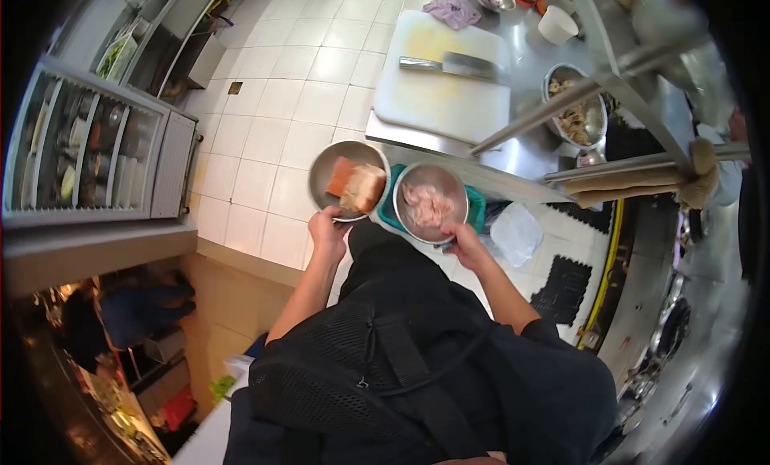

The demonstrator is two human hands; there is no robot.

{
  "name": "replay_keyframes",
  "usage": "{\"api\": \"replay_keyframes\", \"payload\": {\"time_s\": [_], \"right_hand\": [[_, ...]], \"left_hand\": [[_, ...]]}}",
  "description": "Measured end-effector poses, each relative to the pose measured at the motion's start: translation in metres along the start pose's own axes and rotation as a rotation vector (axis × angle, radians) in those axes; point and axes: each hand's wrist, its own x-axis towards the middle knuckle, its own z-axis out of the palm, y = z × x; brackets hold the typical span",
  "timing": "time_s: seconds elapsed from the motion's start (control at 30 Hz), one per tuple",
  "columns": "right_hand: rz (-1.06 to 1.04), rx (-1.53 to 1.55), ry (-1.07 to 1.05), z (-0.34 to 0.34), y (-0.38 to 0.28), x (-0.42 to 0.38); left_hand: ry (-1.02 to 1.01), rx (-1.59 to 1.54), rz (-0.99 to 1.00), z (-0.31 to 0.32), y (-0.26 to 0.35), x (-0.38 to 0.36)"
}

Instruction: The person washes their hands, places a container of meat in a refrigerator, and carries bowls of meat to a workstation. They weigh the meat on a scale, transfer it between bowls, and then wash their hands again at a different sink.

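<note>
My left hand (327,232) grips the near rim of a steel bowl (322,164). In that bowl lie an orange-red block (340,176) and a pale, brownish piece of food (365,188), whose kinds I cannot make out. Around the near right rim of a second steel bowl (459,184) my right hand (465,244) is closed. Pale pink pieces of raw meat (429,204) fill its bottom. Both bowls are held side by side in front of my body, above the floor. Behind the right bowl shows a green bin (476,208), partly hidden.
Ahead stands a steel counter with a white cutting board (441,104), a cleaver (473,66) lying on it and a purple cloth (452,12). A bowl of food pieces (589,128) sits behind a metal rail (537,116). A glass-door fridge (88,152) is at left. Another person (144,312) is lower left.
</note>
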Motion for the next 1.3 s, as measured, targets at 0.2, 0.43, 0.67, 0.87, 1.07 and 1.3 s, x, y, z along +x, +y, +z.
{"api": "replay_keyframes", "payload": {"time_s": [0.2, 0.43, 0.67, 0.87, 1.07, 1.3], "right_hand": [[-0.147, 0.188, -0.058, 0.135, -0.091, 0.064], [-0.458, 0.58, 0.193, 0.185, -0.227, 0.112], [-0.505, 0.747, 0.76, 0.143, -0.273, 0.132], [-0.484, 1.041, 0.911, 0.163, -0.244, 0.143], [-0.521, 1.423, 0.983, 0.222, -0.231, 0.162], [-0.664, 1.755, 1.002, 0.241, -0.258, 0.202]], "left_hand": [[0.219, 0.048, 0.123, -0.061, 0.109, 0.097], [0.061, 0.239, 0.214, 0.036, 0.207, 0.169], [-0.643, 0.76, 0.527, 0.232, 0.248, 0.241], [-1.102, 0.947, 1.098, 0.377, 0.215, 0.27], [-1.537, 0.973, 1.071, 0.449, 0.203, 0.25], [-1.553, 0.633, 1.151, 0.554, 0.188, 0.285]]}}
